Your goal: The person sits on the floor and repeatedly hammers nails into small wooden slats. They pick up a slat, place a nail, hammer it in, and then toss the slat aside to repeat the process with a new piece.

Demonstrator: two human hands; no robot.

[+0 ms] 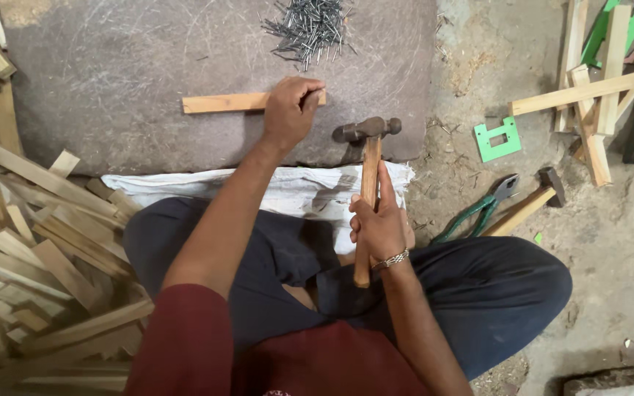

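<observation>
So the work surface here is a flat grey stone slab (111, 81) set right into the ground, scuffed and scratched all over, with a loose heap of small steel nails (308, 29) at its far edge. A white cloth (288, 192) is bunched along the near edge of the slab, just in front of the person's crossed legs in dark trousers.

The left hand (290, 110) is pressing down on a short wooden strip (225, 103) that lies flat across the middle of the slab, fingers (308, 94) curled over its right end so that end is hidden. The right hand (379, 224) has its fingers wrapped around the wooden handle of a hammer (367, 172), held upright with the metal head raised just right of the strip, near the slab's front edge.

Everything around is a rough, dusty concrete floor (625, 249). On the left there's a big pile of cut wood offcuts (31, 249), all pale strips lying every which way. On the right, a second hammer (530, 202) and green-handled pliers (482, 209) lie side by side on the floor, a small green plastic bracket (498, 139) beyond them, and more long wooden slats (588, 92) crisscrossed in the top corner with some green pieces among them.
</observation>
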